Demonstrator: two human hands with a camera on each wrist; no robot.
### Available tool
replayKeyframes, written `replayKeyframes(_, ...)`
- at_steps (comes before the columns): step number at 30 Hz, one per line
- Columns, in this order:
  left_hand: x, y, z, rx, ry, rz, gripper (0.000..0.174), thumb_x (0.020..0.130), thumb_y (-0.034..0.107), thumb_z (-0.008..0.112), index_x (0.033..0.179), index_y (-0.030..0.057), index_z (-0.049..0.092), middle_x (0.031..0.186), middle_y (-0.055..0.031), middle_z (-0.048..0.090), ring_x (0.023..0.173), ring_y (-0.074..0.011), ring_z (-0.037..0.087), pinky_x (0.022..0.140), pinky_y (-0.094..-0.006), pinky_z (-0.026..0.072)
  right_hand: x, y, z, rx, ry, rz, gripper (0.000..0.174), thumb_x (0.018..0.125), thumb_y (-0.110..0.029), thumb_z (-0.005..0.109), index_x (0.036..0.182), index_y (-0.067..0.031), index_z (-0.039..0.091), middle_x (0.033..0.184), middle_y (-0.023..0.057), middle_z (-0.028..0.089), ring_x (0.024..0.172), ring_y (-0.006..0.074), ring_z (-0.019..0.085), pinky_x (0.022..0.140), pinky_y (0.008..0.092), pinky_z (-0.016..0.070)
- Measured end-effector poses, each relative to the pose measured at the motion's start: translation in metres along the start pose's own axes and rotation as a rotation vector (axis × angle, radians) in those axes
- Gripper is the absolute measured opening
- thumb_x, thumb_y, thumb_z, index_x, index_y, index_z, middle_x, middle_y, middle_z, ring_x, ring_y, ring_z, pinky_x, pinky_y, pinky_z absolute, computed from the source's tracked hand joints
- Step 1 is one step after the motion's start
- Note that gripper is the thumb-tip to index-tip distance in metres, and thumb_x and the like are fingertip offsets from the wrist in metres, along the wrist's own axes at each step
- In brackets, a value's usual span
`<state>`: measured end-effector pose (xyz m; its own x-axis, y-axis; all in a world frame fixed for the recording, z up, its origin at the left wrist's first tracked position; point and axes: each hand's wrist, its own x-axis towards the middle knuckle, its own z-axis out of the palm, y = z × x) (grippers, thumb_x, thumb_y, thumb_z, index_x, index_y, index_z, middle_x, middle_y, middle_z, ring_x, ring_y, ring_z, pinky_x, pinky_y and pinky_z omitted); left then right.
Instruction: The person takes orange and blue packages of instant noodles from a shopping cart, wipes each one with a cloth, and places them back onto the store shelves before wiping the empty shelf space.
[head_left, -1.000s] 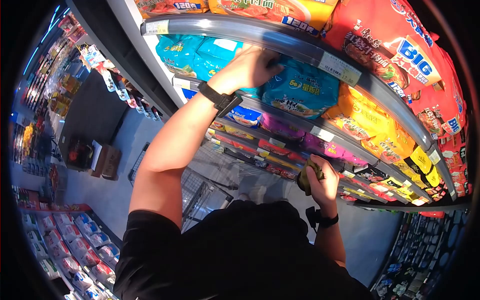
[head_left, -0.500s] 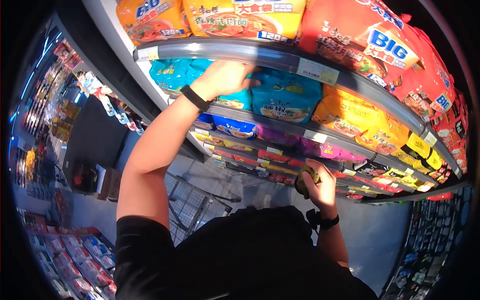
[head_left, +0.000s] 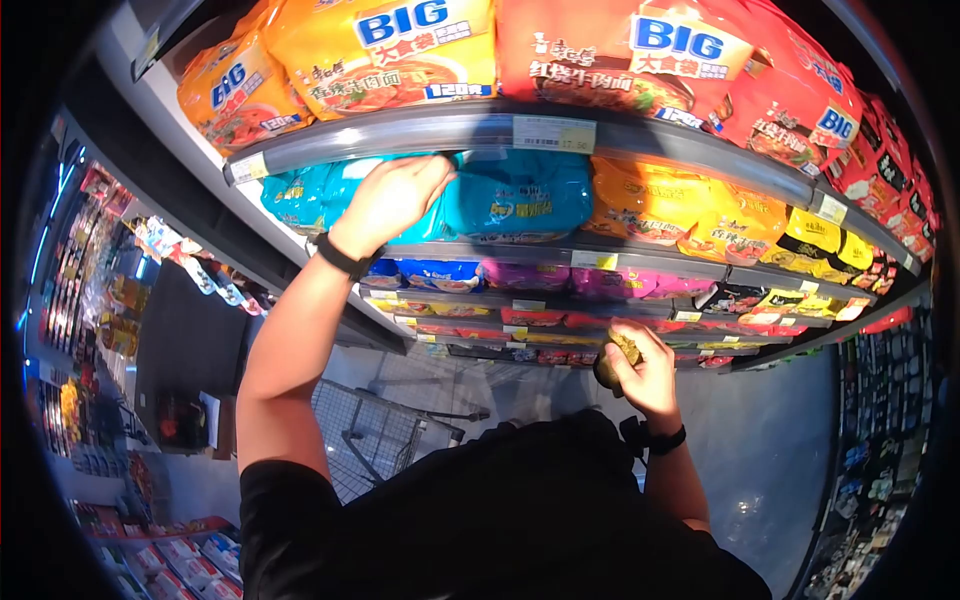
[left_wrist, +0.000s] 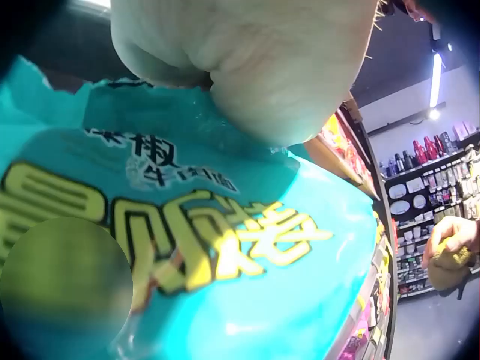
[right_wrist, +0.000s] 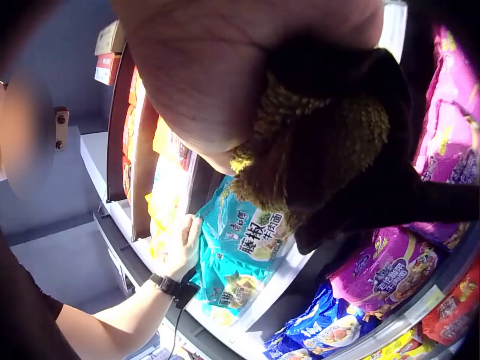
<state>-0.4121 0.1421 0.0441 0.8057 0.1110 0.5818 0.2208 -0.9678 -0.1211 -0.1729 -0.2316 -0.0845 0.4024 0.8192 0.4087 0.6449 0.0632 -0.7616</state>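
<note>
My left hand (head_left: 395, 200) reaches onto the shelf, its fingers drawn together at the left edge of a teal bag of instant noodles (head_left: 525, 205). In the left wrist view, the palm sits close over this teal noodle bag (left_wrist: 247, 319), which has large yellow lettering; I cannot tell whether the fingers grip it. The right wrist view shows the left fingers along the bag's upper edge. Lower, in front of the body, my right hand (head_left: 655, 378) grips a fuzzy olive-yellow and dark item (head_left: 608, 372). Close up, this fuzzy item (right_wrist: 352, 131) has a dark smooth part.
Another teal noodle bag (head_left: 295, 195) lies to the left. Large orange (head_left: 390, 70) and red noodle bags (head_left: 600, 60) fill the shelf above, behind a grey rail (head_left: 420, 128). Orange bags (head_left: 650, 200) stand to the right. A wire shopping cart (head_left: 370, 430) is below.
The head view has shifted, showing more of the upper shelf. The teal bag has turned, so its yellow lettering faces forward lower down. My right hand still holds the fuzzy item.
</note>
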Motion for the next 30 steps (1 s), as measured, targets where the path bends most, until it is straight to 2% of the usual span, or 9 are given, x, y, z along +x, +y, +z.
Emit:
replayKeyframes(2,-0.006,0.010,-0.011,0.043,0.012,0.059,0.018,0.100,0.019,0.073,0.097,0.0076,0.060,0.084,-0.0130,0.069,0.079,-0.0365,0.071,0.067,-0.0471,0.0574,-0.001,0.002,-0.001,0.001,0.021,-0.007,0.029,0.094,-0.007,0.079,0.121,0.0009,0.073,0.124,0.0197,0.077,0.112,0.0357,0.077,0.098,0.0396,0.0596)
replayKeyframes(11,-0.005,0.031,-0.073,0.094,0.214,0.039,0.012,0.095,0.004,0.077,0.101,0.0000,0.066,0.091,-0.0155,0.070,0.080,-0.0367,0.070,0.071,-0.0442,0.0578,0.000,-0.003,0.001,0.022,-0.045,-0.086,0.030,0.092,-0.006,0.079,0.121,0.0005,0.072,0.123,0.0201,0.077,0.110,0.0371,0.077,0.096,0.0402,0.0604)
replayKeyframes(15,-0.018,0.072,-0.122,0.105,0.152,0.043,0.018,0.090,-0.004,0.078,0.103,-0.0008,0.067,0.094,-0.0131,0.072,0.076,-0.0336,0.068,0.069,-0.0423,0.0562,-0.004,0.004,0.001,0.059,-0.042,-0.094,0.032,0.092,-0.007,0.080,0.122,0.0007,0.072,0.122,0.0197,0.077,0.109,0.0374,0.078,0.095,0.0400,0.0607)
replayKeyframes(17,-0.038,0.093,-0.139,0.085,0.080,-0.018,0.020,0.088,-0.008,0.077,0.104,-0.0008,0.067,0.093,-0.0128,0.071,0.076,-0.0339,0.068,0.068,-0.0424,0.0564,-0.008,0.009,0.001,0.072,-0.086,0.007,0.033,0.092,-0.007,0.081,0.122,0.0008,0.072,0.122,0.0193,0.077,0.109,0.0372,0.077,0.095,0.0402,0.0606)
replayKeyframes(19,-0.061,0.113,-0.147,0.079,0.072,-0.057,0.023,0.086,-0.001,0.082,0.104,-0.0009,0.069,0.080,-0.0119,0.062,0.069,-0.0316,0.065,0.063,-0.0420,0.0539,-0.008,0.012,0.001,0.092,-0.146,0.076,0.033,0.092,-0.009,0.081,0.123,0.0006,0.072,0.121,0.0190,0.077,0.110,0.0368,0.077,0.096,0.0405,0.0603)
replayKeyframes(21,-0.088,0.132,-0.158,0.106,0.019,-0.112,0.026,0.081,-0.003,0.082,0.102,-0.0012,0.067,0.085,-0.0129,0.069,0.069,-0.0310,0.065,0.063,-0.0419,0.0547,-0.006,0.011,-0.002,0.119,-0.231,0.116,0.034,0.092,-0.011,0.082,0.123,0.0001,0.072,0.121,0.0187,0.077,0.111,0.0363,0.077,0.097,0.0410,0.0599)
replayKeyframes(22,-0.101,0.143,-0.164,0.110,-0.009,-0.172,0.025,0.082,-0.003,0.081,0.101,-0.0009,0.066,0.087,-0.0130,0.070,0.069,-0.0310,0.066,0.063,-0.0421,0.0549,-0.007,0.022,0.002,0.069,-0.230,0.017,0.034,0.092,-0.013,0.082,0.124,-0.0018,0.072,0.121,0.0180,0.077,0.111,0.0352,0.076,0.098,0.0413,0.0593)
replayKeyframes(26,-0.156,0.178,-0.192,0.159,-0.115,-0.410,0.019,0.085,0.000,0.079,0.099,-0.0003,0.065,0.088,-0.0128,0.071,0.072,-0.0313,0.068,0.063,-0.0434,0.0553,0.001,0.041,0.013,0.095,-0.378,-0.067,0.032,0.094,-0.014,0.081,0.123,-0.0043,0.073,0.125,0.0169,0.077,0.112,0.0343,0.076,0.099,0.0402,0.0581)
replayKeyframes(30,-0.215,0.211,-0.203,0.279,-0.293,-0.640,0.020,0.092,0.001,0.077,0.107,0.0010,0.064,0.092,-0.0154,0.071,0.083,-0.0381,0.071,0.072,-0.0458,0.0566,0.007,0.050,0.042,0.147,-0.504,-0.150,0.033,0.094,-0.015,0.080,0.124,-0.0027,0.073,0.127,0.0163,0.077,0.115,0.0332,0.076,0.101,0.0395,0.0571)
